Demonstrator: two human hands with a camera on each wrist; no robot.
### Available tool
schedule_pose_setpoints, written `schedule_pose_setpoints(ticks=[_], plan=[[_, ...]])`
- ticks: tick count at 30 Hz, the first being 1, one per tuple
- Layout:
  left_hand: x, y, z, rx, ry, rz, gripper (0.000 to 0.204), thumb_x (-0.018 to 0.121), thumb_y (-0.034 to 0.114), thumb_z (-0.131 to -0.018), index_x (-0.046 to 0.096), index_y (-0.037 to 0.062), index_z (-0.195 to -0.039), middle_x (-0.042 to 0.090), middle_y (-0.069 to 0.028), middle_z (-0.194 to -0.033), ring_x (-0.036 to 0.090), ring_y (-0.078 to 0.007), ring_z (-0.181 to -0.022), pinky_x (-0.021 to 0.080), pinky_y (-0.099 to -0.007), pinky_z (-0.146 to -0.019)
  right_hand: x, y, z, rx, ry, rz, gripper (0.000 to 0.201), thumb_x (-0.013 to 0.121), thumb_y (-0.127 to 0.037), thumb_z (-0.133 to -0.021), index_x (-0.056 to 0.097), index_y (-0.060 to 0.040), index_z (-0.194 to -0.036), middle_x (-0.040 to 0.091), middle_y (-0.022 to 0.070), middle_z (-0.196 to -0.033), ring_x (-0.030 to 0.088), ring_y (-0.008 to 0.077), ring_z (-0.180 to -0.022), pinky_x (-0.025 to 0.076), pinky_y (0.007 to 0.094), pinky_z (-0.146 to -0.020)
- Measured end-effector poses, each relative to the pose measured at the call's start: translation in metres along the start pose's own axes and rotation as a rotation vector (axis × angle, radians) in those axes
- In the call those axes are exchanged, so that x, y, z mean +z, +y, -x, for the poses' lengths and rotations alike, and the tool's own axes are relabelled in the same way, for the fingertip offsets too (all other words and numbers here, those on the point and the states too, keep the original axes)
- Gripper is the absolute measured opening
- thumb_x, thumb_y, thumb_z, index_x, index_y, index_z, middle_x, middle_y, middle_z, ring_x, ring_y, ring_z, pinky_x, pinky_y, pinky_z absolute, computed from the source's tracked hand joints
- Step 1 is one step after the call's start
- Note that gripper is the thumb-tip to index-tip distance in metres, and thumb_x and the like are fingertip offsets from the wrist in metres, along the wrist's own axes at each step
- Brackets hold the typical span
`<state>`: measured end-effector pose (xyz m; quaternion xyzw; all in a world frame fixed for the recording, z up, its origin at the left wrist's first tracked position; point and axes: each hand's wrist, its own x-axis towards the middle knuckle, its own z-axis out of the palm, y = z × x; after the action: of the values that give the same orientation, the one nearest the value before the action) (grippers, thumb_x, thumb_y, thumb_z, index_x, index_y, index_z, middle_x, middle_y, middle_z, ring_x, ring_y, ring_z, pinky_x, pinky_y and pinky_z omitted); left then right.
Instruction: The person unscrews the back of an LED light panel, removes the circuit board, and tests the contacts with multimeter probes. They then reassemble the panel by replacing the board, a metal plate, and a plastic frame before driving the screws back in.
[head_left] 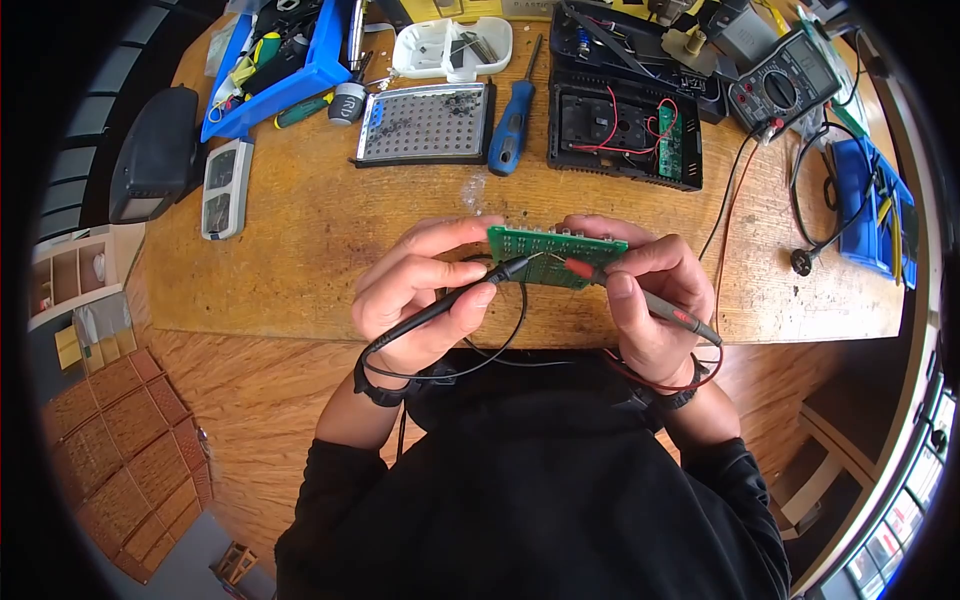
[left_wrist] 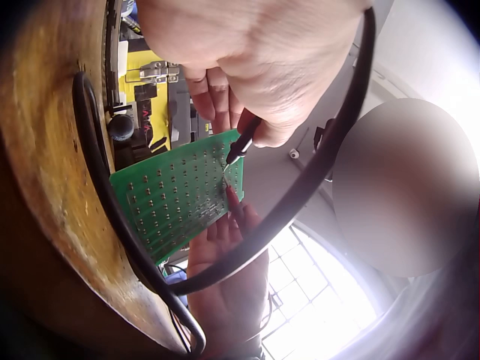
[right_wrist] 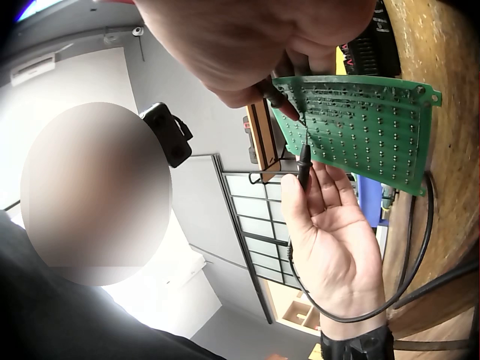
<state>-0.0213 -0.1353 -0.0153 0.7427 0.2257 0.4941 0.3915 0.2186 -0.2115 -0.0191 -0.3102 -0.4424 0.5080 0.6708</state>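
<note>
A green circuit board (head_left: 545,243) is held tilted above the table's front part, its soldered side (left_wrist: 180,187) towards the person. The left hand (head_left: 425,290) pinches a black probe (head_left: 440,308) between thumb and fingers. In the right hand (head_left: 660,300) is a red-tipped probe (head_left: 672,312), gripped by thumb and forefinger. Both hands' further fingers reach to the board's edges, partly hidden behind it. In the right wrist view the red probe (right_wrist: 283,103) and the black probe (right_wrist: 304,161) bring their tips close together at the solder points; whether the tips touch each other I cannot tell.
A multimeter (head_left: 783,88) lies at the back right, its leads running to the front. Behind the board are an opened black case (head_left: 625,130), a blue screwdriver (head_left: 512,130) and a metal-topped tray (head_left: 425,122). Blue bins (head_left: 285,85) stand at both sides.
</note>
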Motion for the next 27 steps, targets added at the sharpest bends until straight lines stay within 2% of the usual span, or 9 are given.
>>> schedule_pose_setpoints(ticks=[1,3,18,27], plan=[[0.0000,0.0002,-0.0010,0.000,0.000,0.000,0.022,0.086,0.011,-0.095,0.071,-0.0008,-0.107,0.074,-0.0331,-0.128,0.075,-0.0407,-0.119,0.061,-0.0489,-0.100,0.0004,-0.0001,0.0002,0.002,0.004,0.001,0.011,0.067,-0.002,-0.108,0.059,0.0046,-0.111,0.062,0.0401,-0.144,0.072,0.0339,-0.126,0.062,0.0479,-0.108],[-0.0002,0.0009,-0.0033,0.025,-0.006,0.008,0.021,0.087,-0.001,-0.090,0.070,-0.0039,-0.102,0.074,-0.0302,-0.128,0.075,-0.0417,-0.119,0.064,-0.0453,-0.093,0.0005,0.0000,0.0006,0.004,0.009,0.003,0.011,0.067,-0.002,-0.108,0.059,0.0045,-0.111,0.062,0.0400,-0.144,0.072,0.0336,-0.126,0.062,0.0477,-0.108],[-0.0009,-0.0020,-0.0011,0.024,-0.006,0.005,0.024,0.089,-0.001,-0.088,0.072,-0.0027,-0.104,0.074,-0.0295,-0.129,0.075,-0.0432,-0.120,0.062,-0.0474,-0.097,-0.0011,-0.0014,0.0000,0.018,0.001,0.037,0.012,0.069,-0.003,-0.107,0.061,0.0053,-0.108,0.061,0.0408,-0.145,0.071,0.0345,-0.128,0.061,0.0477,-0.109],[0.0006,-0.0008,-0.0014,0.015,-0.006,0.011,0.026,0.089,-0.005,-0.086,0.072,-0.0021,-0.105,0.073,-0.0287,-0.133,0.074,-0.0427,-0.123,0.062,-0.0477,-0.099,0.0006,-0.0025,-0.0011,0.040,0.003,0.006,0.010,0.069,0.001,-0.105,0.061,0.0064,-0.107,0.062,0.0435,-0.141,0.062,0.0400,-0.141,0.060,0.0506,-0.111]])
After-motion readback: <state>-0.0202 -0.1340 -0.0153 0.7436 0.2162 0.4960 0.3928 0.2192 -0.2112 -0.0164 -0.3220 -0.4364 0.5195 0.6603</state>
